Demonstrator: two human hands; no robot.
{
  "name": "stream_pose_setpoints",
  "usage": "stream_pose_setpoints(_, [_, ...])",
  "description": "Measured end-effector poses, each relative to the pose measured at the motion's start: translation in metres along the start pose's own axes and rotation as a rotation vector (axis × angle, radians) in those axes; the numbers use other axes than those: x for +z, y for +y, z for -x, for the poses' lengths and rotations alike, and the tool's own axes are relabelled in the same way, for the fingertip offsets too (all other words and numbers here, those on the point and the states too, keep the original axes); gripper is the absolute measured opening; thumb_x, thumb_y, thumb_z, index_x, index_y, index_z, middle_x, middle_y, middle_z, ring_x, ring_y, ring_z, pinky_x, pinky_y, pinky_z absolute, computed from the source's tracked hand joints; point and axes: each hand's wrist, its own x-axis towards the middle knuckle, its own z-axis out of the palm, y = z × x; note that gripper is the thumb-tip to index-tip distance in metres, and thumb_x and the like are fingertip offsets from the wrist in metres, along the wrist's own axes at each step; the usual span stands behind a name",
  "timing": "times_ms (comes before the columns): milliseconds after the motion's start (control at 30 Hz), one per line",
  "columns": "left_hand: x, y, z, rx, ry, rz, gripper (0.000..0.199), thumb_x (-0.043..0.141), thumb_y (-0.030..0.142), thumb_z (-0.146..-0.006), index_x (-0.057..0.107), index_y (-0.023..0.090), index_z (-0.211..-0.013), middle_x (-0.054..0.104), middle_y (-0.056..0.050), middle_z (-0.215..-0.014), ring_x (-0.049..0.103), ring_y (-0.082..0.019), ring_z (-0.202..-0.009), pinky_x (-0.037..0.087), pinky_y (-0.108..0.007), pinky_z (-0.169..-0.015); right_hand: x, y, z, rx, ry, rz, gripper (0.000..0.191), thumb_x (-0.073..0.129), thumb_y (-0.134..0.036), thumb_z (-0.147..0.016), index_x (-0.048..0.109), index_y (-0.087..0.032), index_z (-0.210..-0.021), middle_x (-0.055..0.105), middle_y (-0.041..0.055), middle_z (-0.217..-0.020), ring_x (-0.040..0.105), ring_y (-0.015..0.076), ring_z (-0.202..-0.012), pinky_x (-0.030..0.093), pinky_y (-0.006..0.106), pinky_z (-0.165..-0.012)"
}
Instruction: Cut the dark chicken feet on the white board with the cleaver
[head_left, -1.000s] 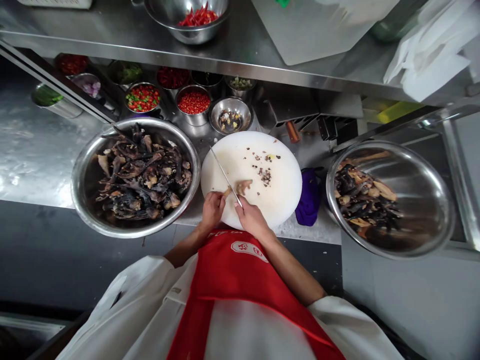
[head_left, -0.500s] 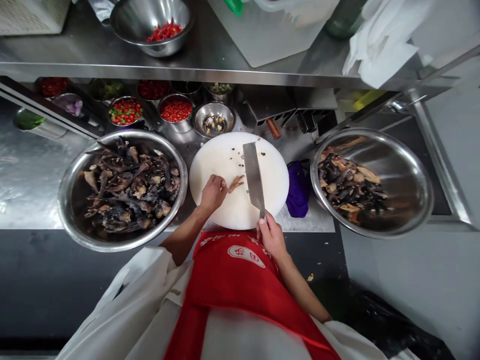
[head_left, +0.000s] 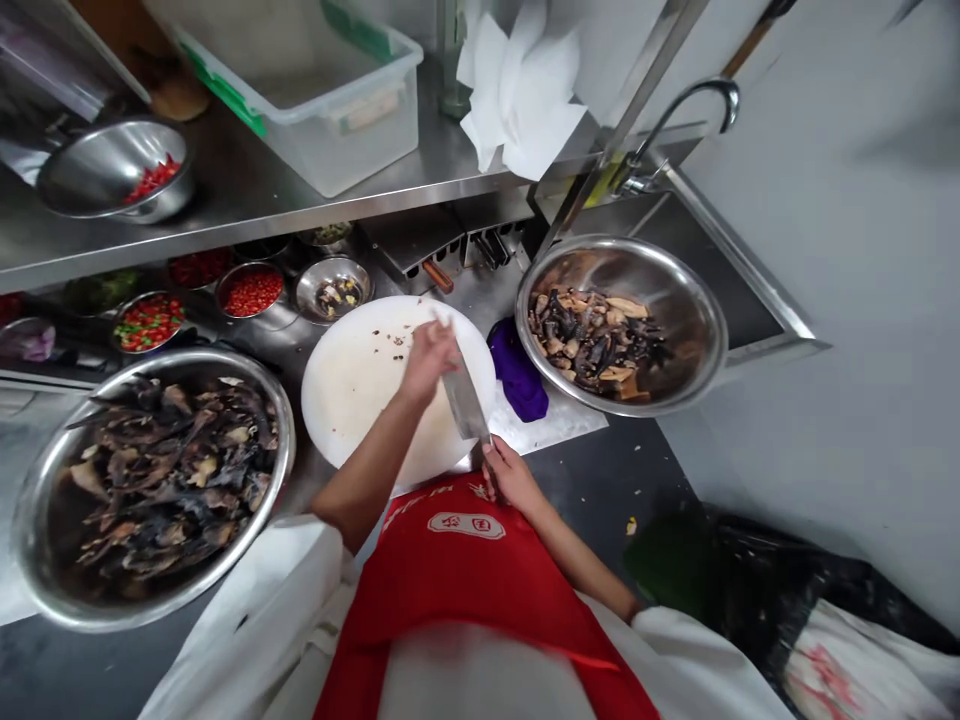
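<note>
Over the right half of the round white cutting board [head_left: 352, 390], my left hand [head_left: 431, 358] is smeared by motion, so its fingers and anything in them cannot be made out. Part of the cleaver blade [head_left: 465, 403] lies behind its fingertips. My right hand [head_left: 511, 473] is closed around the cleaver's handle at the board's near right edge, blade pointing away from me. Small dark scraps [head_left: 397, 341] dot the far part of the board. To the left is a large steel basin [head_left: 283, 440] of dark, charred-looking meat pieces [head_left: 176, 480]; to the right, another basin [head_left: 694, 350] holds cut pieces [head_left: 592, 340].
A purple cloth [head_left: 519, 378] lies between board and right basin. Behind the board stand a small steel bowl [head_left: 311, 300], chopped red chillies [head_left: 253, 293] and a knife rack [head_left: 420, 240]. A steel shelf [head_left: 277, 215] overhangs them. A sink tap [head_left: 679, 95] rises at the right.
My view has swung right. My left hand has moved right across the board toward the blade, and the light brown pieces beside it no longer show on the board. My right hand keeps the cleaver.
</note>
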Motion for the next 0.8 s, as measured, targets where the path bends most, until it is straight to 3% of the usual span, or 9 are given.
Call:
stream_pose_setpoints(67, [0.039, 0.035, -0.001, 0.081, -0.174, 0.072, 0.053, 0.055, 0.035, -0.089, 0.034, 0.026, -0.136, 0.058, -0.013, -0.126, 0.066, -0.021, -0.095, 0.055, -0.036, -0.072, -0.006, -0.003, -0.002, -0.016, -0.025, 0.026, 0.035, 0.042, -0.059, -0.089, 0.044, -0.023, -0.090, 0.048, -0.0105, -0.059, 0.046, 0.0080, -0.034, 0.035, 0.018, -0.033])
stream_pose_setpoints(133, [0.063, 0.059, 0.006, 0.170, -0.246, 0.029, 0.067, 0.060, 0.037, -0.086, 0.027, 0.029, -0.143, 0.045, -0.014, -0.142, 0.058, -0.025, -0.114, 0.054, -0.039, -0.084, -0.010, -0.005, -0.004, -0.028, -0.050, 0.061, 0.036, 0.042, -0.059, -0.089, 0.043, -0.023, -0.086, 0.049, -0.0103, -0.058, 0.046, 0.0079, -0.034, 0.034, 0.018, -0.032])
stream_pose_setpoints(233, [0.062, 0.059, 0.020, 0.244, -0.193, -0.137, 0.067, 0.060, 0.037, -0.085, 0.030, 0.025, -0.143, 0.036, -0.013, -0.148, 0.047, -0.026, -0.127, 0.047, -0.041, -0.098, -0.016, -0.005, -0.006, -0.007, -0.089, 0.091, 0.036, 0.044, -0.060, -0.088, 0.042, -0.024, -0.084, 0.049, -0.0099, -0.058, 0.046, 0.0084, -0.033, 0.033, 0.019, -0.031])
stream_pose_setpoints(333, [0.007, 0.025, 0.023, 0.219, -0.007, -0.337, 0.053, 0.061, 0.031, -0.082, 0.046, 0.018, -0.131, 0.048, -0.014, -0.138, 0.046, -0.025, -0.128, 0.040, -0.042, -0.106, -0.018, -0.003, -0.008, 0.032, -0.083, 0.093, 0.037, 0.047, -0.061, -0.086, 0.042, -0.024, -0.086, 0.050, -0.0097, -0.058, 0.045, 0.0089, -0.034, 0.034, 0.020, -0.033])
stream_pose_setpoints(433, [-0.095, -0.016, 0.030, 0.065, 0.349, -0.493, 0.038, 0.060, 0.028, -0.082, 0.055, 0.014, -0.117, 0.060, -0.013, -0.121, 0.055, -0.022, -0.115, 0.043, -0.037, -0.101, -0.015, -0.002, -0.012, 0.050, -0.039, 0.101, 0.039, 0.049, -0.063, -0.084, 0.043, -0.025, -0.085, 0.049, -0.0086, -0.057, 0.046, 0.0105, -0.036, 0.034, 0.022, -0.033])
stream_pose_setpoints(533, [-0.205, -0.047, 0.054, -0.232, 0.796, -0.618, 0.029, 0.047, 0.027, -0.089, 0.055, 0.011, -0.112, 0.064, -0.012, -0.106, 0.061, -0.019, -0.098, 0.047, -0.032, -0.090, -0.009, -0.001, -0.016, 0.021, -0.056, 0.142, 0.039, 0.048, -0.063, -0.085, 0.047, -0.024, -0.090, 0.049, -0.0074, -0.057, 0.047, 0.0116, -0.038, 0.038, 0.024, -0.037])
stream_pose_setpoints(567, [-0.234, -0.057, 0.064, -0.359, 0.867, -0.668, 0.029, 0.043, 0.025, -0.091, 0.055, 0.011, -0.113, 0.064, -0.013, -0.106, 0.061, -0.019, -0.097, 0.047, -0.031, -0.088, -0.007, 0.000, -0.016, 0.006, -0.062, 0.166, 0.039, 0.048, -0.062, -0.086, 0.049, -0.024, -0.095, 0.050, -0.0069, -0.058, 0.047, 0.0120, -0.039, 0.039, 0.024, -0.039])
stream_pose_setpoints(667, [-0.286, -0.087, 0.084, -0.652, 0.673, -0.803, 0.032, 0.050, 0.023, -0.088, 0.054, 0.010, -0.117, 0.064, -0.017, -0.113, 0.061, -0.024, -0.106, 0.044, -0.033, -0.091, 0.003, 0.002, -0.018, -0.030, -0.071, 0.256, 0.044, 0.047, -0.062, -0.087, 0.052, -0.023, -0.108, 0.051, -0.0051, -0.060, 0.049, 0.0137, -0.043, 0.042, 0.026, -0.043])
stream_pose_setpoints(800, [-0.287, -0.121, 0.083, -0.727, 0.486, -0.829, 0.056, 0.059, 0.021, -0.082, 0.041, 0.009, -0.133, 0.062, -0.023, -0.118, 0.060, -0.030, -0.112, 0.042, -0.036, -0.092, 0.029, 0.003, -0.020, -0.086, -0.116, 0.322, 0.046, 0.045, -0.060, -0.088, 0.054, -0.021, -0.112, 0.052, -0.0036, -0.062, 0.049, 0.0142, -0.045, 0.042, 0.027, -0.044])
